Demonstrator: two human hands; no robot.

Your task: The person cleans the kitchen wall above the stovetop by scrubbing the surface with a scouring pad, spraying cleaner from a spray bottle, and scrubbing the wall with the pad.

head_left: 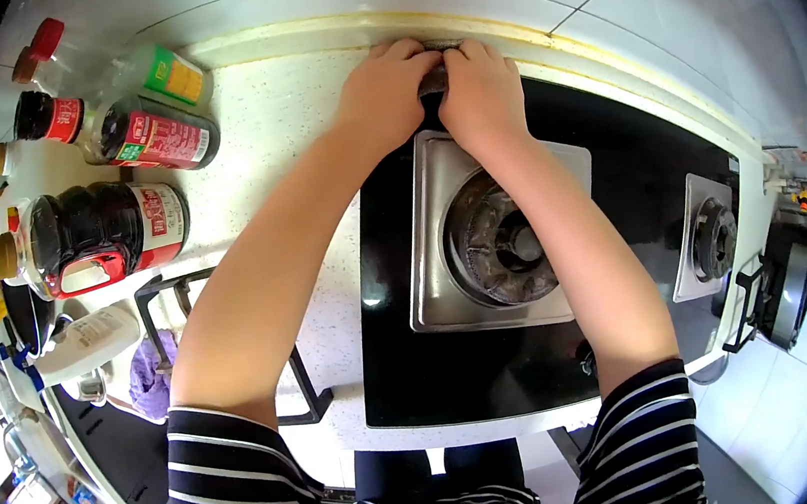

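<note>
Both arms reach to the back edge of a black glass gas hob [499,371], close to the wall. My left hand [389,93] and my right hand [485,91] meet there, fingers curled over and closed. Between them shows a small dark, rough-looking thing [433,79]; most of it is hidden, and its kind cannot be made out. Just in front sits a square steel drip tray [428,249] with a round, brown-stained burner [493,241], its pot support off. My right forearm passes over the tray's right part.
Sauce bottles [158,136] and a big dark soy sauce jug [109,233] stand on the left counter. A black pot support [316,399] lies left of the hob. At right are a second burner [712,239] and another black support [748,310]. A purple cloth [152,379] hangs at left.
</note>
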